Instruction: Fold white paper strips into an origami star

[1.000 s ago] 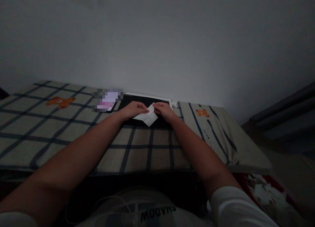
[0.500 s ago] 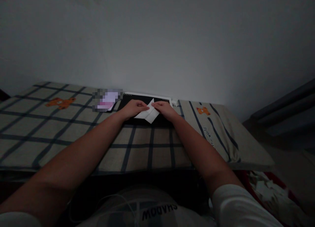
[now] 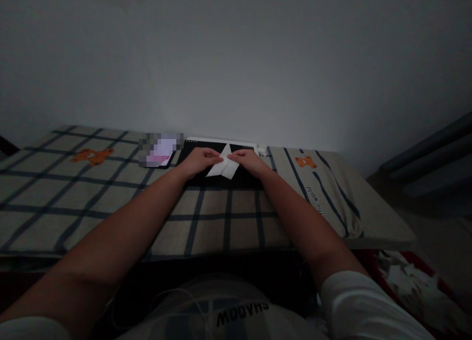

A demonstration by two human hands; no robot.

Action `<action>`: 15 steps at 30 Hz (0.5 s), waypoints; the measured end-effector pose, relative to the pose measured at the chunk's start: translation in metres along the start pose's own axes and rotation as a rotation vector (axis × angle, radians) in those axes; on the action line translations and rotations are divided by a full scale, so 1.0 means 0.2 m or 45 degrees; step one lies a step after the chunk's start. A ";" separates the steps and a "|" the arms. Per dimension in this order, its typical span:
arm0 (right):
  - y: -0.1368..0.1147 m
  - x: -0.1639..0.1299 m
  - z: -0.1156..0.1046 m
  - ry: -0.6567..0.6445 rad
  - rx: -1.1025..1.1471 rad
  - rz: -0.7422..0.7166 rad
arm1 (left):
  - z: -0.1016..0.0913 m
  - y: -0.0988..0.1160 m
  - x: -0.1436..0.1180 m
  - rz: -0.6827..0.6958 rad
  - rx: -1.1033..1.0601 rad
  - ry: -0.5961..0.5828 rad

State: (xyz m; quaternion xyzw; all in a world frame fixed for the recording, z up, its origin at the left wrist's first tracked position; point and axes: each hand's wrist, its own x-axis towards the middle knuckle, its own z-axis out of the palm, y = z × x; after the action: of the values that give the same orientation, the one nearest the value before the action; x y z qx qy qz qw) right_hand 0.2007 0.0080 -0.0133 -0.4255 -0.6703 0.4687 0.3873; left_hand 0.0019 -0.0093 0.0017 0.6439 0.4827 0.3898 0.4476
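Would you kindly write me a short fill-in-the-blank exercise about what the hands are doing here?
1. Both hands pinch a folded piece of white ____.
2. The left hand and right hand work over a ____ board lying on the cloth.
3. The checked cloth carries small orange ____ pictures.

Missing words: paper; black; bear

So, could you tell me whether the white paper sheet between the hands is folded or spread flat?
Folded: the white paper sheet shows angled flaps and a raised point, pinched by the left hand and right hand.
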 end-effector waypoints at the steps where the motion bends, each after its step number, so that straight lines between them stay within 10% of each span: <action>1: 0.00 0.00 0.00 0.009 -0.007 0.003 | 0.00 0.00 0.00 0.007 0.002 0.015; 11: 0.02 0.01 0.00 0.028 -0.042 -0.069 | -0.02 -0.01 0.01 -0.048 0.044 -0.049; 15: -0.01 0.02 0.01 0.335 -0.080 -0.224 | -0.01 -0.02 0.02 0.007 -0.001 0.134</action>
State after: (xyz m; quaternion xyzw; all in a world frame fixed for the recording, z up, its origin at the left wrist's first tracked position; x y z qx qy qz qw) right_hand 0.1961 0.0114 -0.0124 -0.4347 -0.6628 0.3522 0.4977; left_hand -0.0003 -0.0044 -0.0013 0.6236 0.5036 0.4245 0.4210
